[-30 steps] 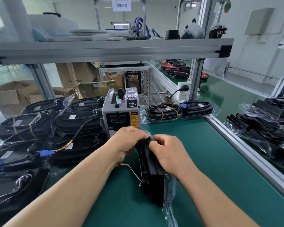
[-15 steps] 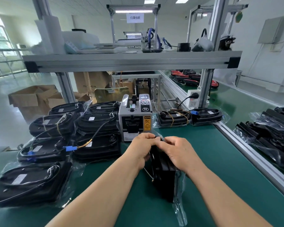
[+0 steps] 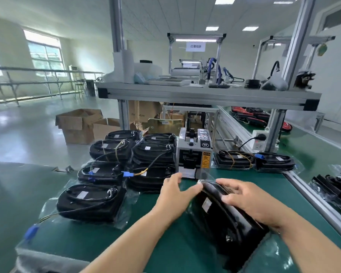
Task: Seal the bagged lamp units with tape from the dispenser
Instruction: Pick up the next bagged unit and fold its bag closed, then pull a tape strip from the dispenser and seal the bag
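Lifts the left hand (image 3: pixel 175 194) off the lamp unit (image 3: pixel 220 217), with fingers (image 3: pixel 173 180) now straight and spread instead of bunched on the top edge as a moment ago. Reaches with it toward the front of the dispenser (image 3: pixel 194 154), stopping just short. Keeps the thumb close by the clear plastic flap (image 3: pixel 204 175) in front of the dispenser; cannot tell through the blur whether touching it or pinching it.

Clamps the right hand (image 3: pixel 250 201) on the unit alone, with fingers (image 3: pixel 230 185) curled over the upper rim. Tips the unit off upright onto a slant, label face up and to the left, where half a second back stood on edge between both hands. Rests its lower end on the green surface (image 3: pixel 165 243), directly in front of the dispenser and nearer the body.

Reads as the fold being finished and the fetch for a strip of tape beginning; no seal on the bag yet, as far as visible.

Leaves the stack of bagged units (image 3: pixel 152 154) just left of the dispenser and the pair of bagged units (image 3: pixel 234 159) just right of it as before.
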`<state>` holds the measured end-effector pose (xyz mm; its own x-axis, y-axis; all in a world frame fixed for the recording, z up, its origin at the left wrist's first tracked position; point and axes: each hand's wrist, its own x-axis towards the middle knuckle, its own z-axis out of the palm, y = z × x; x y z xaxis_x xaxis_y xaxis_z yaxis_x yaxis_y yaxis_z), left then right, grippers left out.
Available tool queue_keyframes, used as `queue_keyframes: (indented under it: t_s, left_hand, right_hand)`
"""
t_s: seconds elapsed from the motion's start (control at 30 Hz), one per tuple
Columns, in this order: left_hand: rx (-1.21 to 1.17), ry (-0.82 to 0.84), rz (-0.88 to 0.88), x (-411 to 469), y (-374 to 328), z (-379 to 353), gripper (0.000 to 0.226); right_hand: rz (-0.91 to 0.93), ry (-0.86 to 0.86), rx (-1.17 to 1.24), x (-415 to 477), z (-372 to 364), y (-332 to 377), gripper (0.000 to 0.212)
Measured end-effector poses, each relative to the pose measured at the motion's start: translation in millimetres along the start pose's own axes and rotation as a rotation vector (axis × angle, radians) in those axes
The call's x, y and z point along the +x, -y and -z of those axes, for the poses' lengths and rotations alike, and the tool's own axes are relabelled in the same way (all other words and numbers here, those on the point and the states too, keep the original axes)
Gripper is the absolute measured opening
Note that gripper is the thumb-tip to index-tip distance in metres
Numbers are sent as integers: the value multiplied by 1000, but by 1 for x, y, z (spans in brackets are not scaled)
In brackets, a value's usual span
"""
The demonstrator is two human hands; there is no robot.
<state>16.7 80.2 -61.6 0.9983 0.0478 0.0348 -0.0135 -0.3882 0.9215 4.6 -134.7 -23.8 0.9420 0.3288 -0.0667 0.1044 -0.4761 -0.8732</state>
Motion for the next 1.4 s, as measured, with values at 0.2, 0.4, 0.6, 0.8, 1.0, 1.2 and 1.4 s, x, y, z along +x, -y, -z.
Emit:
queue_keyframes:
  t_s: [0.2, 0.4, 0.6, 0.8, 1.0, 1.2, 1.4]
  left_hand:
    - [-408, 321, -28, -42, 3, 42, 49]
    - [-304, -103, 13, -31, 4, 68, 30]
    - [-454, -402, 220, 28, 15, 154, 42]
    - [-447, -481, 267, 91, 20, 206, 50]
    - [-378, -430, 113, 161, 26, 214, 8]
    - [-260, -549, 105, 204, 33, 208, 12]
    - [-50, -596, 40, 214, 42, 221, 15]
  right_hand:
    - [80, 340, 414, -5, -9, 14, 50]
    - [67, 174, 194, 17, -19, 39, 28]
    - [13, -27, 415, 59, -67, 64, 82]
    - [44, -160, 538, 138, -125, 93, 67]
    - [3, -317, 499, 213, -113, 104, 40]
    - [70, -370, 124, 259, -111, 112, 49]
    - [64, -273, -23, 281, -120, 108, 66]
